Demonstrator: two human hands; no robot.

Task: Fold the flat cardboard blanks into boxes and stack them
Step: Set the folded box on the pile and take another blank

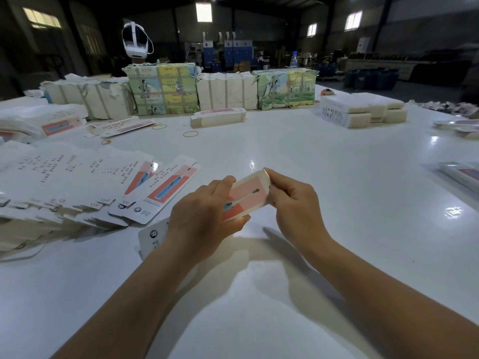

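Observation:
I hold a small white and pink cardboard box (pixel 247 195) above the white table (pixel 337 177), at the centre of the view. My left hand (pixel 204 216) grips its near end, thumb underneath and fingers over the top. My right hand (pixel 293 198) pinches the far end at the top flap. A fanned pile of flat blanks (pixel 85 182) with the same pink print lies to the left. Another white piece (pixel 153 237) sits partly hidden under my left wrist.
Wrapped paper bundles (pixel 163 89) stand in a row along the far side. A flat bundle of blanks (pixel 217 117) and rubber bands (pixel 190 133) lie before them. White stacked boxes (pixel 363 112) sit far right, and more blanks (pixel 464 174) at the right edge.

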